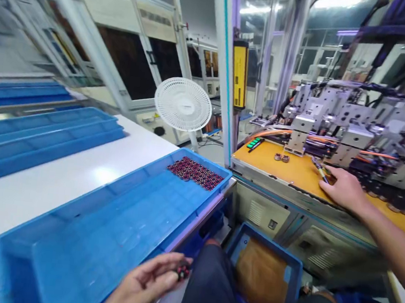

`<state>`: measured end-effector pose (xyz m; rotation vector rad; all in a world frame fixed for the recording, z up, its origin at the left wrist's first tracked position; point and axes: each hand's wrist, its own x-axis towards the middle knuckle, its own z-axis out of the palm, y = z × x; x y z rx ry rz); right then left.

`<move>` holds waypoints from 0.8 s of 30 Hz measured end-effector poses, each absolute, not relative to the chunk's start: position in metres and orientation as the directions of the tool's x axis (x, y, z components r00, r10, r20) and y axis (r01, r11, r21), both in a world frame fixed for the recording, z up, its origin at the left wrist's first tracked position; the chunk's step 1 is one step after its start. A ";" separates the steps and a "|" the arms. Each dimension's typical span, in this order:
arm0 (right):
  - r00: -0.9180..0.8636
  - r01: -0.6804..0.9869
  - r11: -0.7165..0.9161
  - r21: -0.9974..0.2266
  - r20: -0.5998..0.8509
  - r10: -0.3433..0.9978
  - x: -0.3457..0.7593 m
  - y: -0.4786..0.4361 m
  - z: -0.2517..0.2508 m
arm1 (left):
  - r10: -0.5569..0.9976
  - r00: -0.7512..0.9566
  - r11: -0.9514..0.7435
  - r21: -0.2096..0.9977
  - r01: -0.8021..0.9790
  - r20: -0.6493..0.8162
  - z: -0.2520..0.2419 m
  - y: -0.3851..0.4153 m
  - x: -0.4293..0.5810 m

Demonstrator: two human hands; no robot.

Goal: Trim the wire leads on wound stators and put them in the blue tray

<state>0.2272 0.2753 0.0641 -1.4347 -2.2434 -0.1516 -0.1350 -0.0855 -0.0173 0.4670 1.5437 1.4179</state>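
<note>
Nearest, the left hand (pixel 149 281) pinches small dark parts (pixel 183 269), how many I cannot tell, just beside one long blue tray (pixel 122 222). Its far end holds dark-red pieces (pixel 195 172) too many to count. Farther off, the right hand (pixel 343 186) grips one slim tool (pixel 320 170) above an orange worktop (pixel 296 175) bearing two round pieces (pixel 277 157). One white fan (pixel 184 104) stands beyond the tray.

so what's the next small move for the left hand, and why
Probably bring the dark, pink-marked handful over the blue tray: the left hand holds it near the tray's side, similar-looking parts lie at the far end, and bare floor shows beside them. The right hand is occupied with a pen-like tool.
</note>
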 end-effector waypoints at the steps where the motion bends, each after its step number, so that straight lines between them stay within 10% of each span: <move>1: -0.344 0.882 0.445 -0.152 0.435 0.832 0.228 0.285 0.059 | 0.761 -0.503 0.276 0.906 -0.322 -0.411 -0.015 -0.083 -0.154; 24: -0.326 0.893 0.432 -0.129 0.477 0.816 0.233 0.288 0.048 | 0.696 -0.701 0.426 0.696 0.578 0.156 -0.159 0.149 -0.337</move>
